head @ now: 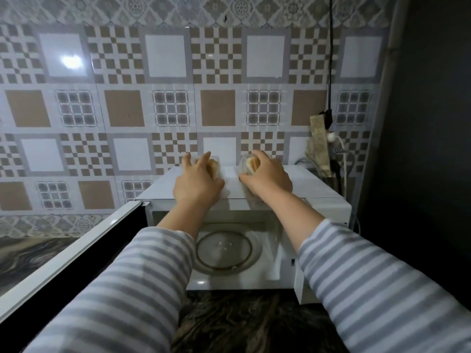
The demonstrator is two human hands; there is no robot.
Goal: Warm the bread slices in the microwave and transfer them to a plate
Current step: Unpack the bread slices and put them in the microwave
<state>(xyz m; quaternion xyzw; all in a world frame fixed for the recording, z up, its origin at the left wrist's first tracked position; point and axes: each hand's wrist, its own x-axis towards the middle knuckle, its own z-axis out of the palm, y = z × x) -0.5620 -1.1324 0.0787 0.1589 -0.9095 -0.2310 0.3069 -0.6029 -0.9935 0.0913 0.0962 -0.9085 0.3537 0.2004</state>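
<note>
A white microwave point(328, 200) stands on the dark counter with its door point(76, 253) swung open to the left. Inside, the glass turntable point(226, 248) is bare. On the microwave's top sit two clear containers holding bread slices. My left hand point(196, 184) grips the left container point(215, 165), fingers curled over it. My right hand point(267, 177) grips the right container point(248, 164), where a pale bread slice shows through the plastic. Both hands hide most of the containers.
A patterned tile wall point(165, 98) rises close behind the microwave. A black cable point(330, 59) hangs at the right to a socket strip point(321, 146) with plugs. A dark wall point(433, 123) closes in on the right. Dark marbled counter point(242, 322) lies in front.
</note>
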